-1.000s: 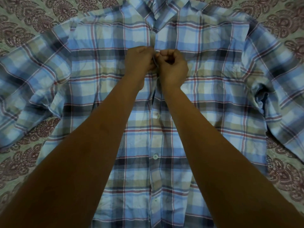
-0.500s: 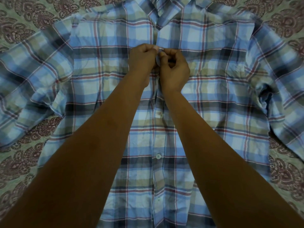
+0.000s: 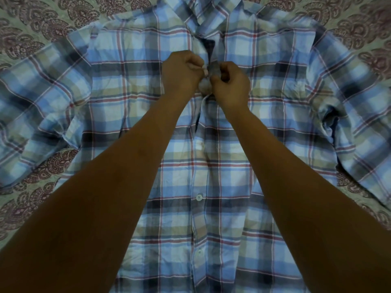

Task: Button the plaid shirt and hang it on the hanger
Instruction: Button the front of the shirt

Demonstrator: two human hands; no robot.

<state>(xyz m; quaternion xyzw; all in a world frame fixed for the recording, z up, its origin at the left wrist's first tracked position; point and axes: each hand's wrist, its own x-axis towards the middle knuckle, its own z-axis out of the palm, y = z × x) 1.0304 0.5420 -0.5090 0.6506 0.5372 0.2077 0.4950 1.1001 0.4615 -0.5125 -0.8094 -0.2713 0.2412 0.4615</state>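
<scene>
The blue, olive and red plaid shirt (image 3: 131, 85) lies flat, front up, collar at the top, sleeves spread to both sides. My left hand (image 3: 182, 75) and my right hand (image 3: 229, 85) meet at the upper chest and pinch the two edges of the shirt's front placket (image 3: 206, 81) between fingers and thumbs. Fabric is bunched between the hands. Below them a white button (image 3: 199, 197) sits fastened on the placket, and another button (image 3: 199, 252) shows lower down. Above the hands the front gapes a little under the collar. No hanger is in view.
The shirt rests on a bedspread (image 3: 42, 24) with a dark red paisley pattern on pale green, which shows around the collar, shoulders and under the sleeves. My forearms cross the lower half of the shirt.
The hands have stayed at the same upper button spot. The right hand has dropped slightly and more fabric is bunched between them. The view has shifted a little.
</scene>
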